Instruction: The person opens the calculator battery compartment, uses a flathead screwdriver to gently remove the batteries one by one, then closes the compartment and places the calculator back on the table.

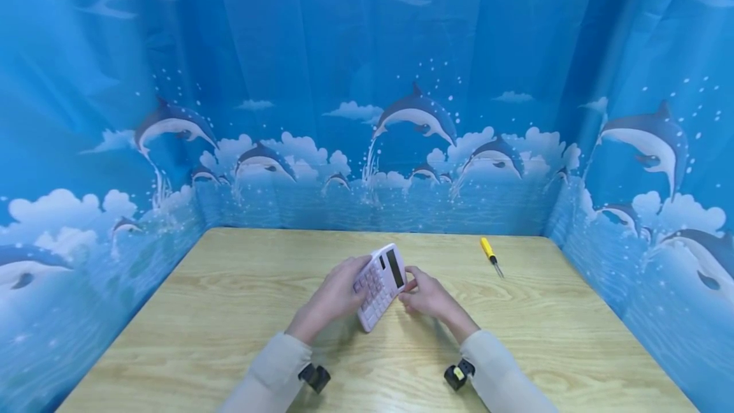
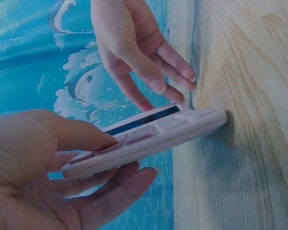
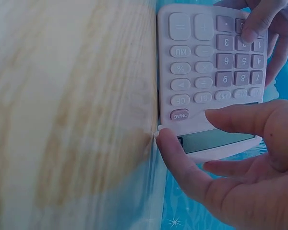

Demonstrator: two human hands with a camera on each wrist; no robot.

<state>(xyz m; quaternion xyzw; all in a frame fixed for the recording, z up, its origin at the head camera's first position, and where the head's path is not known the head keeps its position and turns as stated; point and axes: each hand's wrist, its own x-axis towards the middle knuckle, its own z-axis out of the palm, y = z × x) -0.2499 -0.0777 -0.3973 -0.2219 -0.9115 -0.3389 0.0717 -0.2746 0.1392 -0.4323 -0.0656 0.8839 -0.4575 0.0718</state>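
Dolphin curtains (image 1: 378, 24) edge the table (image 1: 229, 311); the left hand (image 1: 337, 289) grips a calculator (image 1: 380, 290), while the right hand (image 1: 431, 298), fingers loosely spread, sits by its screen end.

Calculator (image 1: 375, 301): Pale plastic casing, smooth, with a soft, near-matt finish.
Keys (image 3: 225, 61): Smooth moulded plastic, faintly shiny along the rounded edges.
Display (image 1: 395, 268): A dark, smooth, glossy-looking panel (whether glass or clear plastic cannot be told).
Tabletop (image 1: 229, 311): Wood-grained and smooth, with a low sheen where light falls near the sleeves (image 1: 275, 365).
Sleeve fabric: Pale, matt cloth, softly creased.
Backdrop (image 1: 355, 24): Smooth printed sheeting in gentle folds, slightly lustrous.
Screwdriver (image 1: 487, 248): Yellow plastic-looking handle, bright metal shaft.
Wrist cameras (image 1: 314, 377): Black, plastic-looking housings.
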